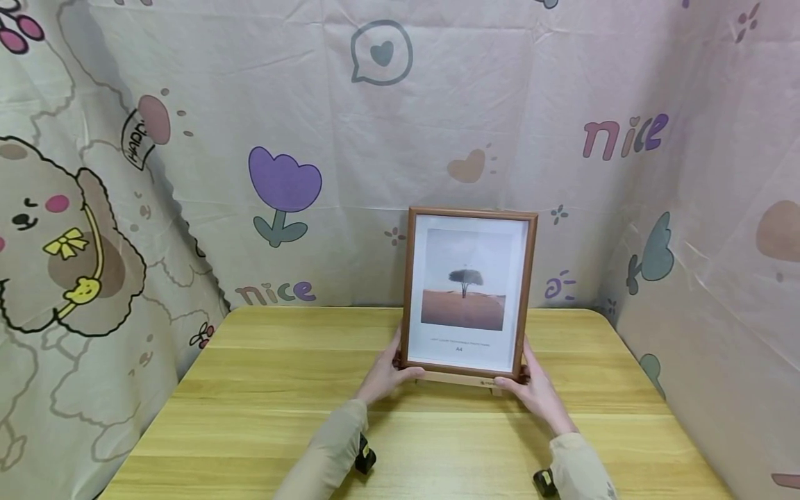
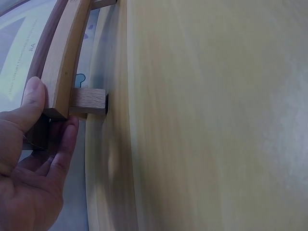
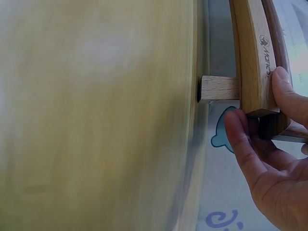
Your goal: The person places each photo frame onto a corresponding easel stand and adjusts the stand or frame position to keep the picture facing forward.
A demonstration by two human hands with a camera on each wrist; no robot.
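Observation:
A brown picture frame (image 1: pixel 530 278) holding a print of a lone tree stands nearly upright on the ledge (image 1: pixel 459 379) of a small wooden easel. My left hand (image 1: pixel 381 375) grips the easel's left end at the frame's lower corner. In the left wrist view its thumb (image 2: pixel 34 94) lies along the front and its fingers reach underneath. At the opposite end my right hand (image 1: pixel 539 394) grips the easel likewise, thumb (image 3: pixel 285 89) in front. A short foot (image 2: pixel 89 100) juts below the ledge; whether it touches the table is unclear. The easel's back is hidden behind the picture frame.
The yellow wood-grain table (image 1: pixel 262 396) spreads beneath both arms. Behind it hangs a patterned cloth (image 1: pixel 369 139) with flowers and lettering. More cloth covers the left side (image 1: pixel 81 389) and the right side (image 1: pixel 719 312).

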